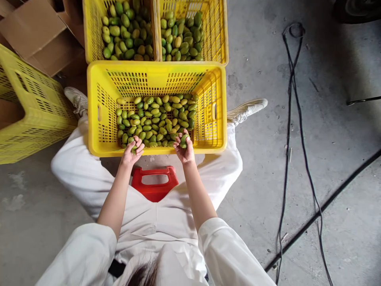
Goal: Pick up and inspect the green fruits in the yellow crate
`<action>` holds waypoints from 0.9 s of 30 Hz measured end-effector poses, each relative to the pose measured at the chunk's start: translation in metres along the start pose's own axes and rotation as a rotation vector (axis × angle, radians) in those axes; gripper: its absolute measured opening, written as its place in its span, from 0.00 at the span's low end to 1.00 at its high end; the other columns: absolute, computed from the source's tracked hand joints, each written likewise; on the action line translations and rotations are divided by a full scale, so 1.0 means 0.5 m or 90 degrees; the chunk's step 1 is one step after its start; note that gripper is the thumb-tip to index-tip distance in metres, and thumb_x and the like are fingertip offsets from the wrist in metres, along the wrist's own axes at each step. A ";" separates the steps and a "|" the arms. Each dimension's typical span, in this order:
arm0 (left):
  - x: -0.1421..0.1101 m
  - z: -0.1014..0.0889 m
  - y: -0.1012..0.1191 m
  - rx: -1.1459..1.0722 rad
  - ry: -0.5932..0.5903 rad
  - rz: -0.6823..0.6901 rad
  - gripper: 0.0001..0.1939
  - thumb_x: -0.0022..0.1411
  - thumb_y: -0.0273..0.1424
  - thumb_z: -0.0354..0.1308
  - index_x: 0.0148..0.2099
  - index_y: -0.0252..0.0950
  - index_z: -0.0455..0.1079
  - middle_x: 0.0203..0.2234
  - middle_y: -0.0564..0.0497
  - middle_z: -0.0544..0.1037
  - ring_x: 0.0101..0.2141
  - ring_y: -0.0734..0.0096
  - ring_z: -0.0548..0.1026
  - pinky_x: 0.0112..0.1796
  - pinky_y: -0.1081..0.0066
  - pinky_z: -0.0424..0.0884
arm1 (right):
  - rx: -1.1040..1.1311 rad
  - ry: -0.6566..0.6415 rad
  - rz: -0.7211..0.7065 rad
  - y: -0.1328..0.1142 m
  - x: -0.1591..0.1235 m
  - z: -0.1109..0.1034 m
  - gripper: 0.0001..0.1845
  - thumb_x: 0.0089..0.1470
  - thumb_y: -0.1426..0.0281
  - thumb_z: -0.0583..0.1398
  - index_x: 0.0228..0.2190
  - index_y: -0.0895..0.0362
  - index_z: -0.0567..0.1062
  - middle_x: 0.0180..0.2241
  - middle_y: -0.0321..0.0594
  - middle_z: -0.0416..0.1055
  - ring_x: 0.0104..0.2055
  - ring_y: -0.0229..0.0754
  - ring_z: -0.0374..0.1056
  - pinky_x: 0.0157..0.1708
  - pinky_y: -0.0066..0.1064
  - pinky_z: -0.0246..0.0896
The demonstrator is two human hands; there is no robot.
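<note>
In front of me a yellow plastic crate (157,153) holds a layer of small oval green fruits (157,119) that look like little mangoes, some of them yellowish. Over its near left edge my left hand (133,151) is closed around green fruit, which shows between the fingers; I cannot tell whether it is one or two. My right hand (185,150), above the same edge farther right, has its fingers wrapped round a green fruit (183,141). Both hands are apart from each other, palms turned partly up.
Behind stand two joined yellow crate sections (158,31) with more such fruits. At the left are a tilted yellow crate (38,103) and cardboard boxes (35,29). A red plastic stool (156,192) is between my legs. Black cables (290,119) lie on the concrete floor (253,178).
</note>
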State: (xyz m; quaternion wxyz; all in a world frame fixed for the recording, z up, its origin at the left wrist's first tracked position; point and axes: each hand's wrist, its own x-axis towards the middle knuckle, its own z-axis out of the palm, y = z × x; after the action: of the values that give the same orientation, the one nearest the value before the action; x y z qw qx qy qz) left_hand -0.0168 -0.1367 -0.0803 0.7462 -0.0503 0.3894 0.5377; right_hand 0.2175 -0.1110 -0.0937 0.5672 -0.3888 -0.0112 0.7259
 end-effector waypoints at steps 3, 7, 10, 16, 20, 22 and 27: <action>0.000 -0.001 -0.002 -0.015 -0.012 -0.001 0.19 0.69 0.35 0.60 0.28 0.38 0.58 0.18 0.59 0.54 0.16 0.80 0.54 0.13 0.82 0.51 | 0.015 -0.008 0.003 -0.005 -0.001 -0.003 0.16 0.50 0.72 0.71 0.33 0.48 0.68 0.31 0.28 0.65 0.25 0.29 0.57 0.18 0.15 0.54; 0.000 0.014 -0.004 -0.077 0.011 0.040 0.22 0.72 0.47 0.52 0.31 0.38 0.63 0.21 0.56 0.62 0.19 0.79 0.62 0.17 0.81 0.59 | 0.048 -0.002 -0.014 -0.004 0.001 0.003 0.14 0.51 0.72 0.70 0.33 0.48 0.70 0.30 0.28 0.65 0.24 0.29 0.56 0.15 0.15 0.49; 0.004 0.027 -0.007 -0.092 0.038 0.072 0.17 0.73 0.43 0.50 0.40 0.37 0.71 0.33 0.47 0.74 0.34 0.71 0.76 0.32 0.74 0.75 | 0.063 0.020 -0.016 -0.001 0.002 0.012 0.05 0.58 0.65 0.65 0.37 0.49 0.73 0.32 0.31 0.69 0.29 0.31 0.65 0.23 0.18 0.61; 0.009 0.018 -0.013 -0.047 0.036 0.018 0.07 0.70 0.34 0.55 0.40 0.37 0.71 0.32 0.48 0.71 0.34 0.70 0.74 0.31 0.74 0.73 | 0.021 0.075 0.051 -0.005 0.008 0.025 0.08 0.62 0.69 0.59 0.43 0.48 0.73 0.37 0.32 0.73 0.40 0.35 0.72 0.35 0.24 0.71; -0.002 0.008 -0.006 -0.058 0.010 0.010 0.10 0.66 0.37 0.61 0.35 0.38 0.67 0.26 0.54 0.61 0.23 0.76 0.60 0.17 0.80 0.59 | 0.069 0.123 0.111 -0.010 0.028 0.030 0.05 0.66 0.64 0.57 0.38 0.51 0.72 0.29 0.32 0.68 0.26 0.33 0.63 0.23 0.21 0.65; -0.006 0.011 -0.002 -0.062 0.023 0.020 0.05 0.67 0.32 0.59 0.37 0.38 0.68 0.28 0.53 0.64 0.23 0.78 0.61 0.17 0.83 0.59 | 0.108 0.204 0.130 -0.012 0.044 0.033 0.08 0.66 0.67 0.55 0.33 0.53 0.69 0.24 0.31 0.63 0.23 0.32 0.59 0.18 0.18 0.60; -0.005 0.020 0.000 -0.040 0.039 0.017 0.05 0.70 0.26 0.54 0.40 0.38 0.69 0.26 0.55 0.63 0.18 0.82 0.56 0.14 0.85 0.51 | 0.133 0.321 0.129 -0.007 0.073 0.035 0.07 0.58 0.78 0.57 0.32 0.53 0.67 0.28 0.32 0.70 0.30 0.33 0.69 0.27 0.20 0.71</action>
State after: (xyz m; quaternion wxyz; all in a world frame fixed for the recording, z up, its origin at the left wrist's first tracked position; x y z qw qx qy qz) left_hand -0.0117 -0.1338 -0.0718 0.7246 -0.0847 0.3956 0.5579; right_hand 0.2080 -0.0718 -0.1000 0.5138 -0.4956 0.2439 0.6564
